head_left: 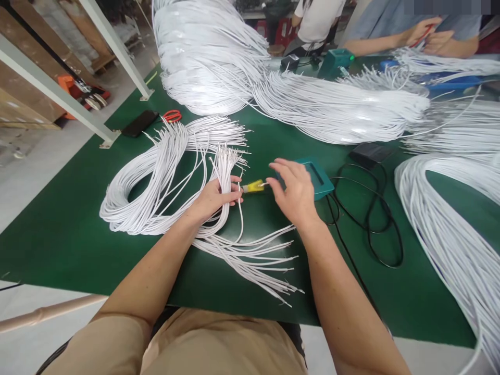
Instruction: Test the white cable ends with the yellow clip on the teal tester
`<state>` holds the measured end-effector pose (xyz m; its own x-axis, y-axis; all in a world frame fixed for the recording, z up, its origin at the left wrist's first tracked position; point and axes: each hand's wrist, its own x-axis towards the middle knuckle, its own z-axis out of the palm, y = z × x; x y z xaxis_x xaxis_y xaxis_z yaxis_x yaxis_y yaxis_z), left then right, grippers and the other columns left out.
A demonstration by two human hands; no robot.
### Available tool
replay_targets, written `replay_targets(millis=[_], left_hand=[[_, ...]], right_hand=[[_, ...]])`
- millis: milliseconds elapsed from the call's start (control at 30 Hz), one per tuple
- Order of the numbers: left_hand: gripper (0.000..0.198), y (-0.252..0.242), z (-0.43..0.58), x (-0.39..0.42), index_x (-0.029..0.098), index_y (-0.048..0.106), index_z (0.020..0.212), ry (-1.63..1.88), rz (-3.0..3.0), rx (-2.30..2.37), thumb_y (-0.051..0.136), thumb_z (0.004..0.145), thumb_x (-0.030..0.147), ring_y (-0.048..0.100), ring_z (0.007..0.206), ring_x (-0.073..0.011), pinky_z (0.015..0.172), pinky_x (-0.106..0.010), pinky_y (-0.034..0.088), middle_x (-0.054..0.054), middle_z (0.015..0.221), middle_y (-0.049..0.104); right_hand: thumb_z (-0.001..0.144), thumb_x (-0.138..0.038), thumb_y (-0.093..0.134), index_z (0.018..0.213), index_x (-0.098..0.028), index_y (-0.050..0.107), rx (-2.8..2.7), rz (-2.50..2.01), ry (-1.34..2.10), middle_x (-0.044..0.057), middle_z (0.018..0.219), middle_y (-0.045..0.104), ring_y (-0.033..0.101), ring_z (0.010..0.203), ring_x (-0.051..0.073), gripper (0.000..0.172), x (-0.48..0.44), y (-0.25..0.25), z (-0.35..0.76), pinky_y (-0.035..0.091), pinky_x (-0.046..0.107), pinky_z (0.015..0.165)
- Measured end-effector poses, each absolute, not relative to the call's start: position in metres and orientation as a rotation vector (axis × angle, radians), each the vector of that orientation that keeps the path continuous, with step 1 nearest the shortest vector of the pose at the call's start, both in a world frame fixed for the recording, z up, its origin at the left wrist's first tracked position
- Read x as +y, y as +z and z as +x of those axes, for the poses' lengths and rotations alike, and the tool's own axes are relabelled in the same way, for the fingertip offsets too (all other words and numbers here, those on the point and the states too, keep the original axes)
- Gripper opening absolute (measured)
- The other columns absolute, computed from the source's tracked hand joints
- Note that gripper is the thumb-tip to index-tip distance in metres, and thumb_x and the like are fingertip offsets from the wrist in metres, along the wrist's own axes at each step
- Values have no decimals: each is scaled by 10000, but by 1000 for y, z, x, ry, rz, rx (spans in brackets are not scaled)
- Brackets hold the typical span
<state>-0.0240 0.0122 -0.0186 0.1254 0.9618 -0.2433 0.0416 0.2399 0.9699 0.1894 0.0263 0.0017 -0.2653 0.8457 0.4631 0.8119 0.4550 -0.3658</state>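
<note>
My left hand (219,195) is closed around a bundle of white cables (225,161), whose stripped ends point up and away. One cable hangs loose from its fingertips. Just right of those fingertips is a small yellow piece (255,186) with a grey end and a thin metal tip; what supports it is not clear. My right hand (294,190) is raised beside that tip, thumb and fingers apart, and I cannot tell whether the thumb touches it. Behind the right hand, a teal box (321,179) is partly hidden. More cable ends (269,265) fan out below the hands.
Coiled white cables (133,208) lie left, larger bundles (344,109) behind, and another (437,208) at right. Black cord (390,219) loops near a black adapter (371,154). Red-handled scissors (172,116) and a dark phone-like object (139,123) lie far left. A co-worker's hands (429,36) are opposite.
</note>
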Motion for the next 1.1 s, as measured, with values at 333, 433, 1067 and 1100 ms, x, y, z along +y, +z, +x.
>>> replay_targets(millis=[333, 433, 1067, 1100], left_hand=[[514, -23, -22, 12, 170, 605, 1116, 1044, 1090, 1130, 794, 664, 325, 645, 805, -135, 711, -242, 484, -40, 941, 680], [423, -21, -23, 12, 149, 665, 1031, 1021, 1048, 1193, 777, 687, 366, 629, 835, -136, 774, -255, 475, -52, 920, 687], [286, -7, -11, 1, 156, 665, 916, 1117, 1041, 1112, 752, 718, 343, 641, 879, -143, 774, -255, 504, -59, 1029, 686], [281, -7, -11, 2, 154, 663, 898, 1134, 1004, 1086, 764, 704, 329, 643, 884, -145, 780, -256, 505, -61, 1031, 687]], right_hand=[[841, -206, 572, 710, -135, 714, -2833, -984, 487, 118, 664, 666, 607, 718, 248, 206, -34, 11, 127, 423, 352, 664], [805, -181, 570, 597, -183, 651, -2765, -1068, 927, 60, 562, 617, 521, 519, 178, 223, -34, 15, 133, 354, 310, 533], [716, -366, 661, 685, -173, 635, -1477, -1300, 1354, -15, 644, 612, 484, 477, 83, 197, 13, 4, 155, 395, 228, 486], [710, -354, 662, 682, -172, 638, -1472, -1315, 1377, -18, 633, 612, 481, 455, 80, 186, 13, 3, 154, 401, 230, 480]])
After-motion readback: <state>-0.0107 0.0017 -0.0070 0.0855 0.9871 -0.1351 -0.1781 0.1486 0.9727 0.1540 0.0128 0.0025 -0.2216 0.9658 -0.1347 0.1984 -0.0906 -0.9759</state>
